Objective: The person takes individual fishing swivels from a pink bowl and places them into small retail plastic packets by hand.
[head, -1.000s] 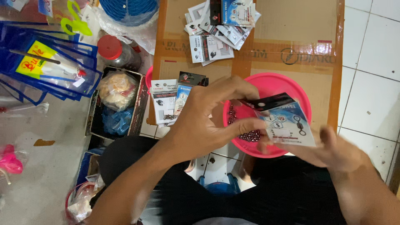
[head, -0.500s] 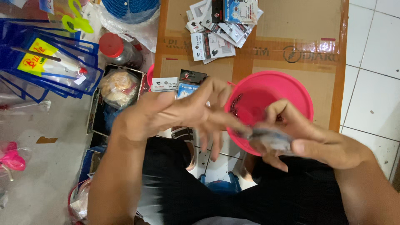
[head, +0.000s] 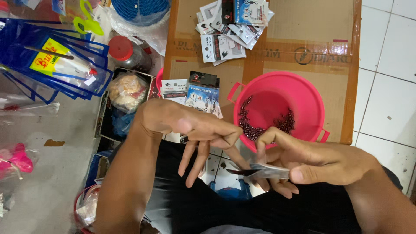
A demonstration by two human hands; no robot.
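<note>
Small clear packet (head: 264,171), edge-on, pinched

Both hands are sitting lower than 1 second ago, off the pink bowl (head: 277,108) and over the lap. The small packet (head: 262,172), held flat and face-up above the bowl before, is now lying edge-on in the right hand (head: 312,162). The left hand (head: 195,130) is no longer covering it; its fingers are reaching the packet's left end. The bowl's dark pieces (head: 264,123) are now showing unobstructed.
</note>
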